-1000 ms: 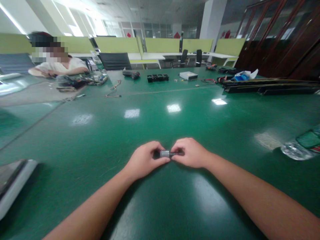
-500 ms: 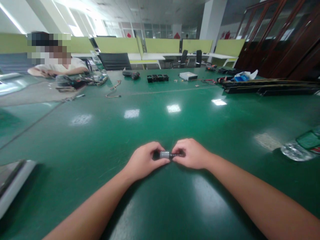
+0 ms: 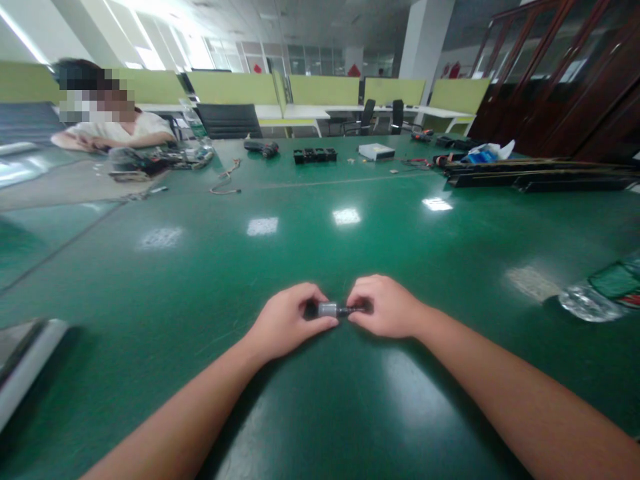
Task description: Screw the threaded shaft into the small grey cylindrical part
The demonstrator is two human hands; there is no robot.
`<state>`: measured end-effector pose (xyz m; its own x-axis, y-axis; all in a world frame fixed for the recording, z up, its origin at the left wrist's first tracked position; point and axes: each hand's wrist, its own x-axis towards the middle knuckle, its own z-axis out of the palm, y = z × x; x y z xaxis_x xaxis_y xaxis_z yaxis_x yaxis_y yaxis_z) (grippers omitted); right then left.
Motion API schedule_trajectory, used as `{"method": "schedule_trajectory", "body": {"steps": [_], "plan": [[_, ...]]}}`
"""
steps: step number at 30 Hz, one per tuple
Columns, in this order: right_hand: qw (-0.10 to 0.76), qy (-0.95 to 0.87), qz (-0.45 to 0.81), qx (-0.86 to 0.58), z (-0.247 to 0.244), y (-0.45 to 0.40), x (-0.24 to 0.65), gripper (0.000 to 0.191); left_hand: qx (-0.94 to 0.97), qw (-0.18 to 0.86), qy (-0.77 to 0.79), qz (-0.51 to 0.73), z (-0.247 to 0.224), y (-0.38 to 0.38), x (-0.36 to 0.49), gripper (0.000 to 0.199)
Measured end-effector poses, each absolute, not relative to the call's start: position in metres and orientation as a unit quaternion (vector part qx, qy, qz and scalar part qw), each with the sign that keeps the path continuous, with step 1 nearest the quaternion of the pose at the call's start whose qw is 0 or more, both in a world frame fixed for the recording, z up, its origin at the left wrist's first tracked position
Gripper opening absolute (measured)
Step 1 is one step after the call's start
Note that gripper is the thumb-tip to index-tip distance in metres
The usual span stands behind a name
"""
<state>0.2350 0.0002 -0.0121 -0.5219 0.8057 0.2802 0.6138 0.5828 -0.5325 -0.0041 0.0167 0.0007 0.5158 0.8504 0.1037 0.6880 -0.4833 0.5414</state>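
Observation:
A small grey metal cylinder point(image 3: 327, 309), much like a little motor, lies sideways low over the green table point(image 3: 300, 253). My left hand point(image 3: 290, 317) curls its thumb and fingers around the cylinder's left end, which looks dark and is partly hidden. From the right end sticks out a thin dark ridged shaft point(image 3: 345, 311). Around that shaft my right hand point(image 3: 383, 307) is closed, fingers and thumb pinched, and its far tip is covered by them. What exactly the piece is cannot be made out.
A plastic bottle point(image 3: 597, 293) lies at the right. At the left edge sits a grey flat-edged object point(image 3: 35, 360). Farther back are a black block point(image 3: 315, 155), a white box point(image 3: 377, 152), long dark strips point(image 3: 540, 175) and a cable point(image 3: 226, 180). A person point(image 3: 120, 130) sits far left.
Both hands keep their hold on the piece. My right hand has shifted very slightly right along the shaft, a little farther from the left hand. The view has moved slightly.

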Motion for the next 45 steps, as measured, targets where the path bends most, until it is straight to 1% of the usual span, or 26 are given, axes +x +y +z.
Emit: {"method": "schedule_trajectory", "body": {"steps": [21,38,41,45], "plan": [[0.239,-0.842,0.219,-0.432,-0.003,0.000,0.249,0.007,0.845,0.223,0.450,0.184,0.003,0.017,-0.004,0.035],[0.218,-0.833,0.228,-0.455,0.000,0.005,0.268,0.010,0.845,0.234,0.445,0.183,0.003,0.018,-0.004,0.033],[0.240,-0.814,0.254,-0.463,0.000,0.006,0.272,0.009,0.846,0.230,0.445,0.183,0.003,0.018,-0.004,0.034],[0.245,-0.819,0.256,-0.452,0.000,0.004,0.268,0.008,0.846,0.233,0.443,0.183,0.004,0.017,-0.003,0.033]]}}
